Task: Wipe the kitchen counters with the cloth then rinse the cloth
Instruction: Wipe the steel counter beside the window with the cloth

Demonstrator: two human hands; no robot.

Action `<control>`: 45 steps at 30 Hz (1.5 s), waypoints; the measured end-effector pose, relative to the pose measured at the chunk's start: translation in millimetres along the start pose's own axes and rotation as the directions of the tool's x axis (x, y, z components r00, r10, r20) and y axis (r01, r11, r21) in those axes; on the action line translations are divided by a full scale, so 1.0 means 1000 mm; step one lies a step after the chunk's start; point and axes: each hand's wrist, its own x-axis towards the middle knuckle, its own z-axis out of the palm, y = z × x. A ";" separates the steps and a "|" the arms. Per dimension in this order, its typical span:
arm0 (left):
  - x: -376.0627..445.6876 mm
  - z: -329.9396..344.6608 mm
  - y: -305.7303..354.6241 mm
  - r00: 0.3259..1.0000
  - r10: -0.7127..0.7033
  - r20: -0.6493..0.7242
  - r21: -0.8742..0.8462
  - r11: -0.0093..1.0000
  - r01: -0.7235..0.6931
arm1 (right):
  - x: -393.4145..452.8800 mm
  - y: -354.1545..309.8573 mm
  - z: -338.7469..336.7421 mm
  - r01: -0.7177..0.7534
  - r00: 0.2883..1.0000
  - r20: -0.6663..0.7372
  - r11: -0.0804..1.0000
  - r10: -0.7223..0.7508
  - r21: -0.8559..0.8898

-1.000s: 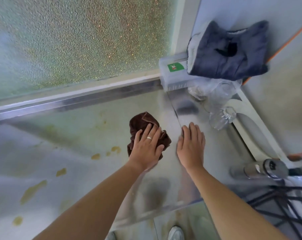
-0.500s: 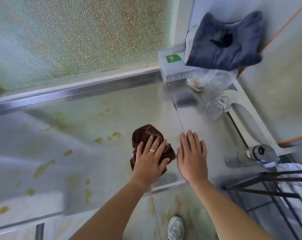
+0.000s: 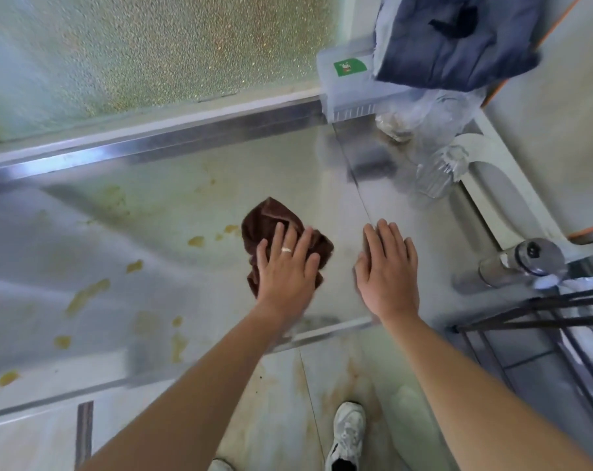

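Note:
A crumpled dark brown cloth (image 3: pixel 271 219) lies on the shiny steel counter (image 3: pixel 172 212). My left hand (image 3: pixel 286 266), with a ring on one finger, presses flat on the cloth's near half, fingers spread. To its right my right hand (image 3: pixel 388 266) rests palm down on the bare counter, fingers apart, holding nothing. Several yellow-brown stains (image 3: pixel 87 295) dot the counter to the left of the cloth.
A frosted window (image 3: pixel 159 49) backs the counter. At the back right stand a clear plastic box (image 3: pixel 346 83) with a dark blue garment (image 3: pixel 454 42) on it, clear plastic bags (image 3: pixel 437 147), a steel cylinder (image 3: pixel 522 263) and a black wire rack (image 3: pixel 543 317). Below, my shoe (image 3: pixel 347 436) on the floor.
My left hand has slid the cloth toward the counter's near edge and a little left. The view has dropped, showing more of the floor and my shoe.

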 end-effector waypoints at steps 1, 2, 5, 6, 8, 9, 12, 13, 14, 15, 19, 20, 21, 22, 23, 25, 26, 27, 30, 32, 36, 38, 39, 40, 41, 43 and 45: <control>-0.023 0.004 0.010 1.000 0.017 0.008 -0.015 1.000 -0.017 | -0.001 -0.001 -0.001 -0.001 1.000 0.006 1.000 0.001 0.003; -0.043 0.009 0.020 1.000 0.020 0.009 -0.020 1.000 -0.020 | -0.002 -0.002 -0.002 -0.002 1.000 0.010 1.000 0.002 0.006; -0.068 0.019 0.033 1.000 -0.011 0.010 0.025 1.000 0.011 | -0.005 -0.003 -0.005 0.002 1.000 0.020 1.000 -0.002 0.007; -0.068 0.018 0.031 1.000 -0.004 0.006 0.058 0.998 0.003 | -0.006 -0.003 -0.005 0.003 1.000 0.020 1.000 -0.003 0.003; -0.066 0.016 0.022 1.000 0.022 -0.011 0.102 0.995 -0.021 | -0.008 -0.001 -0.004 0.012 1.000 0.012 1.000 -0.012 -0.003; -0.065 0.015 0.014 1.000 0.019 -0.022 0.112 0.994 -0.016 | -0.009 0.000 -0.003 0.018 1.000 0.007 1.000 -0.018 -0.006; -0.063 0.008 -0.018 0.997 -0.038 -0.067 0.112 0.993 0.046 | -0.009 0.000 0.000 0.005 1.000 -0.012 1.000 -0.005 -0.016; -0.064 0.005 -0.034 0.994 -0.064 -0.083 0.114 0.991 0.074 | -0.010 -0.003 0.000 -0.010 1.000 -0.017 1.000 0.010 -0.016; -0.066 0.000 -0.051 0.991 -0.095 -0.093 0.121 0.987 0.105 | -0.011 -0.007 -0.001 -0.020 1.000 -0.023 1.000 0.020 -0.015; -0.068 -0.005 -0.068 0.988 -0.124 -0.096 0.128 0.982 0.136 | -0.012 -0.014 -0.004 -0.015 0.999 -0.031 1.000 0.015 -0.014; -0.078 -0.021 -0.102 0.984 -0.160 -0.079 0.147 0.974 0.171 | -0.013 -0.061 -0.007 0.165 0.986 0.020 0.986 -0.166 0.020; -0.079 -0.022 -0.102 0.985 -0.156 -0.076 0.153 0.974 0.166 | -0.011 -0.075 -0.005 0.199 0.978 0.055 0.980 -0.200 0.028; -0.079 -0.022 -0.100 0.986 -0.146 -0.078 0.160 0.975 0.156 | -0.007 -0.088 -0.001 0.209 0.974 0.086 0.977 -0.211 0.036; -0.078 -0.021 -0.099 0.988 -0.132 -0.081 0.165 0.976 0.144 | -0.003 -0.097 0.003 0.197 0.974 0.107 0.980 -0.200 0.040; -0.077 -0.022 -0.098 0.990 -0.114 -0.082 0.169 0.978 0.126 | 0.001 -0.104 0.006 0.172 0.977 0.119 0.984 -0.176 0.045; -0.071 -0.023 -0.098 0.995 -0.071 -0.077 0.182 0.980 0.083 | 0.004 -0.108 0.010 0.130 0.985 0.105 0.990 -0.135 0.049; -0.065 -0.024 -0.098 0.996 -0.055 -0.070 0.180 0.981 0.067 | 0.005 -0.108 0.012 0.123 0.988 0.088 0.991 -0.127 0.051; -0.059 -0.025 -0.097 0.997 -0.047 -0.060 0.171 0.984 0.057 | 0.005 -0.107 0.012 0.125 0.989 0.079 0.991 -0.129 0.051; -0.029 -0.027 -0.097 0.997 -0.053 -0.059 0.128 0.990 0.061 | 0.001 -0.107 0.014 0.134 0.988 0.077 0.990 -0.138 0.048; 0.001 -0.029 -0.099 0.995 -0.080 -0.064 0.097 0.992 0.086 | 0.003 -0.108 0.013 0.129 0.988 0.078 0.991 -0.132 0.046; 0.044 -0.029 -0.109 0.981 -0.155 -0.119 0.093 0.982 0.166 | -0.001 -0.111 0.014 0.114 0.989 0.085 0.992 -0.119 0.060; 0.067 -0.030 -0.116 0.962 -0.216 -0.165 0.065 0.971 0.229 | -0.001 -0.112 0.019 0.116 0.991 0.067 0.991 -0.120 0.065; 0.079 -0.032 -0.119 0.954 -0.240 -0.178 0.057 0.966 0.253 | 0.001 -0.112 0.019 0.124 0.990 0.058 0.990 -0.128 0.064; 0.089 -0.033 -0.121 0.950 -0.258 -0.178 0.053 0.961 0.271 | 0.004 -0.111 0.020 0.135 0.989 0.053 0.989 -0.138 0.060; 0.095 -0.034 -0.121 0.949 -0.266 -0.169 0.049 0.959 0.278 | 0.009 -0.109 0.018 0.142 0.988 0.052 0.989 -0.145 0.050; 0.090 -0.036 -0.118 0.950 -0.267 -0.163 0.038 0.960 0.276 | 0.025 -0.112 0.011 0.151 0.987 0.047 0.988 -0.153 0.043; 0.065 -0.034 -0.110 0.957 -0.244 -0.156 0.039 0.967 0.253 | 0.047 -0.117 0.006 0.131 0.990 0.034 0.989 -0.133 0.063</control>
